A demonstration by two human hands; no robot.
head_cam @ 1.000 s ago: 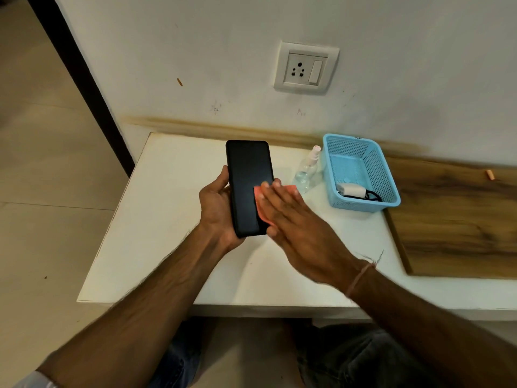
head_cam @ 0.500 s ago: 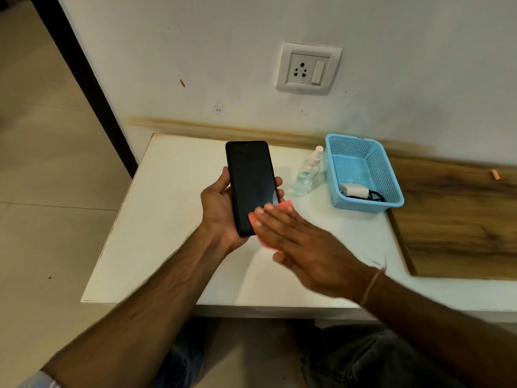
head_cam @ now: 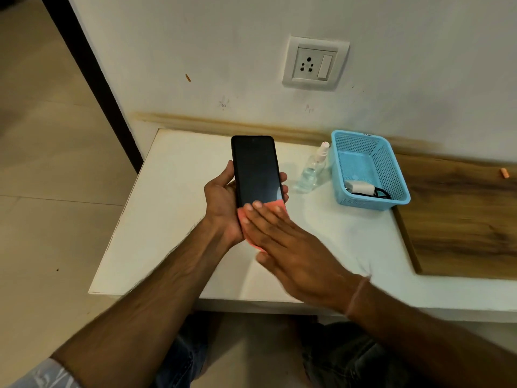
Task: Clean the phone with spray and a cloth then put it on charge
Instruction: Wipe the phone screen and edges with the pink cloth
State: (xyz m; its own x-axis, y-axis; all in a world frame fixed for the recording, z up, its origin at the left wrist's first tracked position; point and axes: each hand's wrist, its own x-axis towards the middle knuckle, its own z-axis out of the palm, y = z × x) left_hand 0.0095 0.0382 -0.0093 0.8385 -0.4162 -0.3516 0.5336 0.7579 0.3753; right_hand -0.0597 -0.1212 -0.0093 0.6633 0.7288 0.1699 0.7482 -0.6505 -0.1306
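- Left hand point(head_cam: 221, 200) grips the phone point(head_cam: 256, 169) above the surface point(head_cam: 167, 219).
- Right hand point(head_cam: 293, 247), fingers straight, presses the pink cloth point(head_cam: 279, 205) on the phone's lower end.
- Spray bottle point(head_cam: 312, 175) sits beyond the right hand.

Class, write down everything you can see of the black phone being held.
The slim black rectangular phone has rounded corners and a dark, glossy screen facing up. The left hand grips its sides from beneath, top end toward the wall; the right hand presses an orange-pink cloth flat on its lower end.
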